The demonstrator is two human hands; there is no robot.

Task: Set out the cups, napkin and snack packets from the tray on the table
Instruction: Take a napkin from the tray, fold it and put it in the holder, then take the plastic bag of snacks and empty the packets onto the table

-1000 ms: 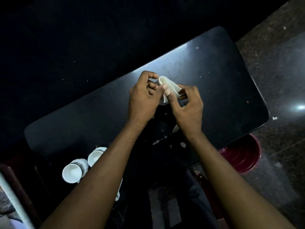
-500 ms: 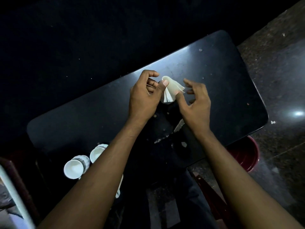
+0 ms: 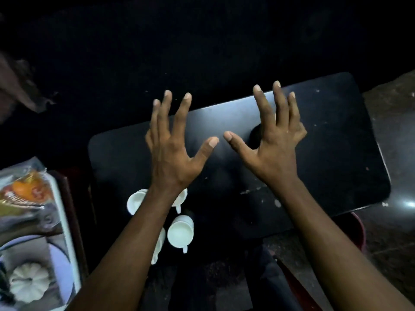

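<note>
My left hand (image 3: 173, 151) and my right hand (image 3: 272, 140) hover side by side above the black table (image 3: 336, 142), fingers spread wide, holding nothing. The folded white napkin is not visible; a dark shape lies under my right palm. Several white cups stand near the table's front left edge: one (image 3: 180, 231) in full view, another (image 3: 134, 202) partly behind my left forearm. At the far left, the pale tray (image 3: 65, 221) carries an orange snack packet (image 3: 29, 193), more clear packets and a plate with a white ridged item (image 3: 29, 281).
A dark red bucket (image 3: 359, 230) sits on the stone floor beneath the table's right front corner. Everything beyond the table's far edge is in darkness. The tray rests on a dark red stand left of the table.
Both hands held the folded napkin a second ago; now they are open and spread, with no napkin in sight. The view has swung left, bringing the tray into frame.
</note>
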